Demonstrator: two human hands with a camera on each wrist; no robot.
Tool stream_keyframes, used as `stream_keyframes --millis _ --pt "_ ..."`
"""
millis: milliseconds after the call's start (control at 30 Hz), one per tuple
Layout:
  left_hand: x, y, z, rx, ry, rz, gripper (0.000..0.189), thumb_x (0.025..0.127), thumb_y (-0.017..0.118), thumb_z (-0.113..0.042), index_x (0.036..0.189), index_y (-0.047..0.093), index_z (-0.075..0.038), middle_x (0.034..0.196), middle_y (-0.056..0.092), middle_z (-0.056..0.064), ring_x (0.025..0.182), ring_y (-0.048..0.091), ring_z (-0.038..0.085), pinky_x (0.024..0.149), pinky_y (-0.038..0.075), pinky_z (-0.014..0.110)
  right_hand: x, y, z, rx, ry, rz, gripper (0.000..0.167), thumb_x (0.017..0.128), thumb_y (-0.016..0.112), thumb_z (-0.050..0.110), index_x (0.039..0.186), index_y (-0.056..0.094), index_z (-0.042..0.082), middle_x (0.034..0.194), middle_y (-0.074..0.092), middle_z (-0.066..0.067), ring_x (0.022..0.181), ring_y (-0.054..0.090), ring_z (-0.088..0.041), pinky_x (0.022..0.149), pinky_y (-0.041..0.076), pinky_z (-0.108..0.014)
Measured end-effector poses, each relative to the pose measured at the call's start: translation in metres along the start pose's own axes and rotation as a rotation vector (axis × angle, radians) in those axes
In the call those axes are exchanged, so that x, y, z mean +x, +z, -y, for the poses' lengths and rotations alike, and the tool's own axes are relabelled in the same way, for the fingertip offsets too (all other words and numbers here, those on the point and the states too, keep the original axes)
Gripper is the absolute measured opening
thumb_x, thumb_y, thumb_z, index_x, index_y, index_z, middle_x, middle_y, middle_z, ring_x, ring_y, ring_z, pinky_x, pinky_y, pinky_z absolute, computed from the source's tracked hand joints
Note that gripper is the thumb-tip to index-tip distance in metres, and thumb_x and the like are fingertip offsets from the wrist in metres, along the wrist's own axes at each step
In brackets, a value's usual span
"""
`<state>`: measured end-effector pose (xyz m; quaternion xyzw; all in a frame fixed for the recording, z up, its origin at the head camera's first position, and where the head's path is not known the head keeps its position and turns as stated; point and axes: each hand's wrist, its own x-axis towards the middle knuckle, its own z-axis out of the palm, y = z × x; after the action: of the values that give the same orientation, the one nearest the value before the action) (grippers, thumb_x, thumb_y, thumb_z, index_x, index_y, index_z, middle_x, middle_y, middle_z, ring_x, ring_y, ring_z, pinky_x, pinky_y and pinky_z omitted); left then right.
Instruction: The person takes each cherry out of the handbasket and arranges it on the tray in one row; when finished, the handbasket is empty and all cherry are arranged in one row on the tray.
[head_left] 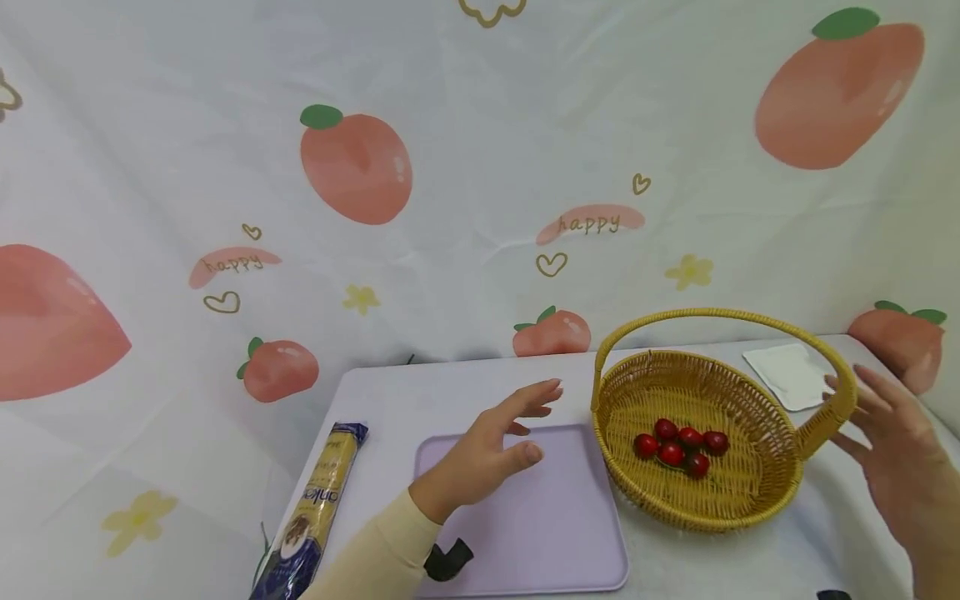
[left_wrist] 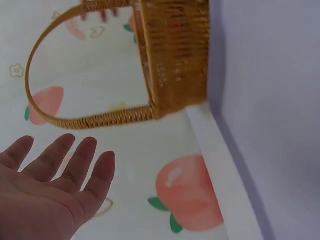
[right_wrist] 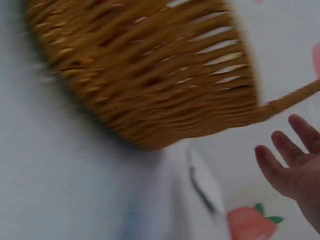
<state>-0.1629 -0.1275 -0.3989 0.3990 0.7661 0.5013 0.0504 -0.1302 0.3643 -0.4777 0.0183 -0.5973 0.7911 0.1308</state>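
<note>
A golden-brown wicker basket with a tall arched handle stands on the right side of the table. Several dark red cherries lie together on its woven floor. To the basket's left, my left hand hovers over a pale purple tray, fingers extended, holding nothing. My right hand is raised at the basket's right, fingers spread close by the handle's right end. In the right wrist view the fingertips show apart from the wicker side.
A long blue and gold packet lies along the table's left edge. Behind the basket at the right is a small white tray. A white cloth printed with peaches hangs behind the table.
</note>
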Motion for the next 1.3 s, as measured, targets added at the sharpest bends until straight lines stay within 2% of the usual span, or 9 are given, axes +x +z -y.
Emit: stream_keyframes --millis 100,200,267,367,533,733,867,1067,1300 --pt "0.018 0.014 -0.004 -0.055 0.013 0.018 0.097 0.101 0.04 -0.085 0.168 0.04 -0.016 0.158 0.056 0.0 0.134 0.06 0.016 0.1 0.054 0.042 -0.01 0.002 -0.02 -0.034 0.042 0.124 0.06 0.116 0.045 0.039 0.173 0.03 0.027 0.166 0.039 0.004 0.149 0.028 -0.019 0.12 0.016 -0.035" --pt "0.032 0.027 -0.006 -0.12 0.035 0.052 0.096 0.102 0.036 -0.084 0.167 0.039 -0.012 0.156 0.058 0.006 0.132 0.061 0.016 0.103 0.053 0.041 -0.017 0.007 -0.036 -0.05 0.028 0.22 0.06 0.119 0.033 0.038 0.175 0.021 0.023 0.173 0.029 -0.002 0.157 0.021 -0.019 0.124 0.008 -0.032" --pt "0.042 0.036 -0.006 -0.176 0.04 0.075 0.095 0.104 0.035 -0.082 0.167 0.039 -0.011 0.156 0.057 0.01 0.134 0.059 0.015 0.107 0.052 0.041 -0.018 0.01 -0.044 -0.069 0.04 0.242 0.057 0.119 0.027 0.035 0.175 0.021 0.023 0.173 0.026 -0.001 0.156 0.021 -0.013 0.122 0.008 -0.027" --pt "0.057 0.049 -0.005 -0.263 0.017 0.107 0.093 0.105 0.034 -0.081 0.167 0.038 -0.012 0.158 0.055 0.013 0.136 0.057 0.014 0.108 0.051 0.042 -0.021 0.009 -0.055 -0.07 0.027 0.257 0.055 0.12 0.02 0.028 0.174 0.026 0.021 0.171 0.025 0.001 0.152 0.026 -0.007 0.117 0.02 -0.019" --pt "0.083 0.065 0.001 -0.381 -0.071 0.124 0.095 0.104 0.03 -0.084 0.169 0.037 -0.015 0.158 0.056 0.01 0.132 0.059 0.013 0.101 0.056 0.042 -0.023 0.008 -0.065 -0.027 0.021 0.241 0.053 0.12 0.024 0.018 0.172 0.032 0.024 0.165 0.032 0.006 0.141 0.039 0.001 0.103 0.037 -0.016" --pt "0.105 0.083 0.018 -0.525 -0.156 0.097 0.08 0.112 0.033 -0.07 0.166 0.043 -0.013 0.154 0.06 0.007 0.13 0.062 0.014 0.102 0.056 0.043 -0.026 0.011 -0.07 -0.09 0.114 0.231 0.066 0.118 0.038 0.007 0.175 0.019 0.033 0.17 0.016 0.004 0.147 0.025 0.0 0.113 0.018 -0.014" --pt "0.115 0.094 0.03 -0.538 -0.24 0.048 0.07 0.115 0.031 -0.064 0.162 0.05 -0.015 0.147 0.065 0.003 0.126 0.065 0.014 0.104 0.055 0.047 -0.028 0.014 -0.072 -0.116 0.128 0.234 0.071 0.117 0.041 0.004 0.176 0.015 0.033 0.173 0.011 0.0 0.152 0.016 -0.005 0.115 0.014 -0.015" --pt "0.127 0.11 0.043 -0.54 -0.415 -0.011 0.072 0.115 0.025 -0.065 0.155 0.059 -0.016 0.142 0.068 0.005 0.124 0.065 0.019 0.107 0.05 0.051 -0.03 0.014 -0.072 -0.108 0.108 0.234 0.072 0.116 0.041 0.001 0.176 0.016 0.031 0.173 0.011 0.0 0.154 0.015 -0.007 0.115 0.015 -0.015" --pt "0.144 0.123 0.044 -0.535 -0.582 -0.052 0.061 0.115 0.04 -0.06 0.143 0.069 -0.014 0.136 0.068 0.006 0.123 0.063 0.031 0.114 0.041 0.052 -0.028 0.01 -0.071 -0.086 0.087 0.238 0.071 0.116 0.04 0.0 0.176 0.016 0.029 0.172 0.014 0.0 0.151 0.02 -0.006 0.115 0.018 -0.015"
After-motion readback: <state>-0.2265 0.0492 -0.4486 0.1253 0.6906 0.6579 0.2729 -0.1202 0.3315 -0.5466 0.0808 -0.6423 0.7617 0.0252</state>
